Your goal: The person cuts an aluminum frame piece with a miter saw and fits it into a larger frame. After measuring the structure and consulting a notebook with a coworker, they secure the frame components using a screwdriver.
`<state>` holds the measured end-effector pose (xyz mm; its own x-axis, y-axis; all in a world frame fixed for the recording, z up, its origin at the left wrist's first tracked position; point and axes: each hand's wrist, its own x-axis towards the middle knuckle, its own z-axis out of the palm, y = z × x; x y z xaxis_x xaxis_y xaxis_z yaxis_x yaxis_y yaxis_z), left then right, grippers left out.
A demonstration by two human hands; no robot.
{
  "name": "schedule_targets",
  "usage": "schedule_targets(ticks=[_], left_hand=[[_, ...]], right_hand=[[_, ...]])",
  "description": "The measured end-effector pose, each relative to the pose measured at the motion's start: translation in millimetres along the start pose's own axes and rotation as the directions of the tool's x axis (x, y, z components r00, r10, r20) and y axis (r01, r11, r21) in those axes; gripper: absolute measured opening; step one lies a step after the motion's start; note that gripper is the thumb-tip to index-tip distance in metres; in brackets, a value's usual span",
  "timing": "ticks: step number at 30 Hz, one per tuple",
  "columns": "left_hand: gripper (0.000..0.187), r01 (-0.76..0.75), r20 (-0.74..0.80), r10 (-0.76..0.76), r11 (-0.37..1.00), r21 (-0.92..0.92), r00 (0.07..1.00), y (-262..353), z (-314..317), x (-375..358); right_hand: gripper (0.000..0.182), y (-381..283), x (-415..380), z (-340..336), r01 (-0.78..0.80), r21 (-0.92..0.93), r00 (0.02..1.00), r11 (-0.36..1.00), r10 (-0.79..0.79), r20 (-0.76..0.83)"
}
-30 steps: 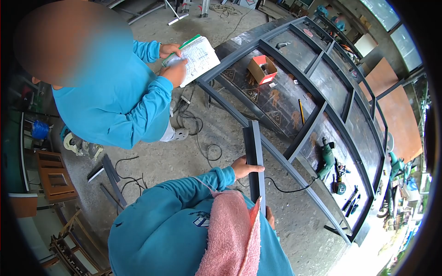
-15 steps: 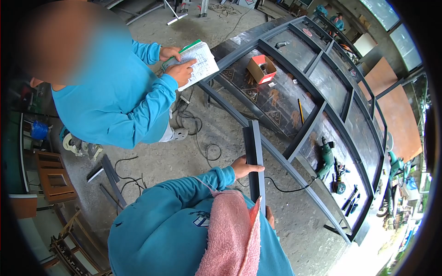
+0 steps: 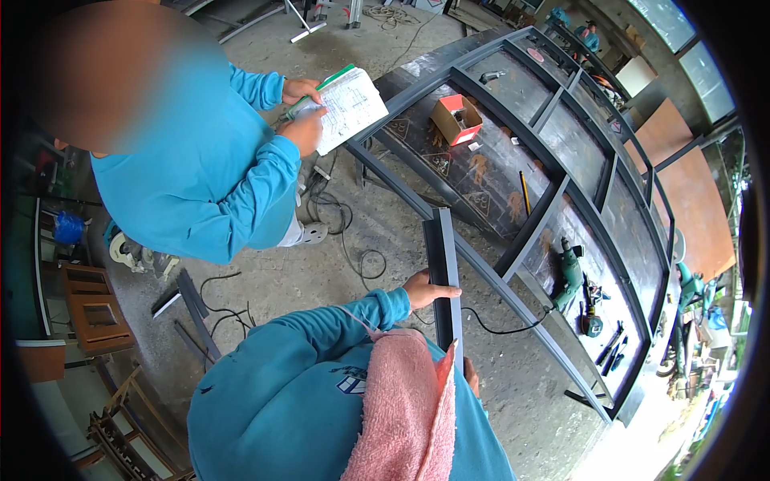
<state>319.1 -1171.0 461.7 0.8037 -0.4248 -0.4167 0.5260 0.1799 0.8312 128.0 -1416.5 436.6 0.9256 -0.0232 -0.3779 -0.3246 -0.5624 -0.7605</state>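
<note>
**Dark steel channel held upright beside the long frame**

The steel channel (image 3: 443, 264), a dark grey length of section, is standing close to upright in front of the wearer, its top end near the edge of the big grey frame (image 3: 513, 128) and its lower part disappearing behind a pink towel (image 3: 409, 409) draped over the wearer's shoulder. The left hand (image 3: 425, 290) is gripping the channel about midway, fingers wrapping its edge. The right hand (image 3: 470, 377) is showing only as a sliver behind the towel, just beside the channel's lower part; whether it is closed on the channel cannot be told.

The frame is lying across a dark work surface (image 3: 473, 172). Inside its bays a red-and-brown box (image 3: 456, 120), a pencil (image 3: 524, 193) and a green power drill (image 3: 569, 276) are resting, the drill's black cord (image 3: 501, 329) trailing down towards the channel.

To the left, a co-worker in a blue sleeve is holding a notebook (image 3: 350, 103) and writing on it with a green pen (image 3: 298, 107). Loose cables (image 3: 345, 232) are lying on the concrete floor (image 3: 321, 272).
</note>
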Motion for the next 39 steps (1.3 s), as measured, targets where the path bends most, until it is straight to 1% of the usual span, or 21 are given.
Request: schedule_targets(ticks=[1, 4, 7, 13, 16, 19, 25, 30, 34, 39], left_hand=[[0.052, 0.002, 0.002, -0.002, 1.000, 0.001, 1.000, 0.4, -0.2, -0.2], [0.040, -0.039, -0.015, 0.040, 0.999, 0.027, 0.999, 0.6, 0.9, -0.9], [0.040, -0.011, -0.020, 0.012, 0.999, 0.044, 1.000, 6.1, 0.6, -3.8], [0.040, -0.058, -0.026, 0.058, 0.998, -0.005, 0.998, 0.5, 1.8, -1.0], [0.041, 0.017, -0.029, -0.015, 0.998, 0.060, 0.999, 11.0, 1.8, -6.3], [0.054, 0.071, -0.018, -0.070, 0.997, 0.030, 0.997, 9.0, -0.4, -4.0], [0.056, 0.020, 0.000, -0.020, 0.999, -0.032, 1.000, -0.7, -2.9, -2.3], [0.055, 0.022, -0.020, -0.022, 1.000, -0.013, 1.000, -2.7, -3.2, -2.9], [0.055, 0.046, -0.024, -0.046, 0.999, 0.000, 0.999, -0.3, -4.0, -4.1], [0.054, 0.033, -0.014, -0.033, 0.999, -0.023, 0.999, 6.1, -4.2, -8.7]], right_hand=[[0.055, 3.5, 0.0, 0.7, 0.006, -0.002, 1.000, 1.000, -0.006, -0.003], [0.055, 7.7, 0.0, 2.1, 0.015, -0.003, 1.000, 1.000, -0.015, -0.006], [0.055, 0.5, -0.3, 1.6, 0.006, -0.004, 1.000, 1.000, -0.006, -0.002], [0.055, -1.8, -0.6, 1.3, -0.010, -0.032, 1.000, 0.999, 0.009, -0.012], [0.054, -18.4, -1.9, -0.2, -0.025, -0.039, 1.000, 0.999, 0.024, -0.020], [0.054, -18.2, -1.9, 0.4, -0.020, -0.007, 1.000, 1.000, 0.020, -0.022], [0.055, -17.6, -2.2, 0.6, -0.028, -0.022, 0.999, 0.999, 0.027, -0.019], [0.054, -25.4, -4.0, 0.2, -0.043, -0.011, 0.999, 0.999, 0.043, -0.012], [0.054, -18.5, -3.2, 1.9, -0.038, -0.011, 0.999, 0.999, 0.038, -0.014], [0.054, -14.5, -3.2, 2.8, -0.052, -0.018, 0.999, 0.998, 0.052, -0.008]])
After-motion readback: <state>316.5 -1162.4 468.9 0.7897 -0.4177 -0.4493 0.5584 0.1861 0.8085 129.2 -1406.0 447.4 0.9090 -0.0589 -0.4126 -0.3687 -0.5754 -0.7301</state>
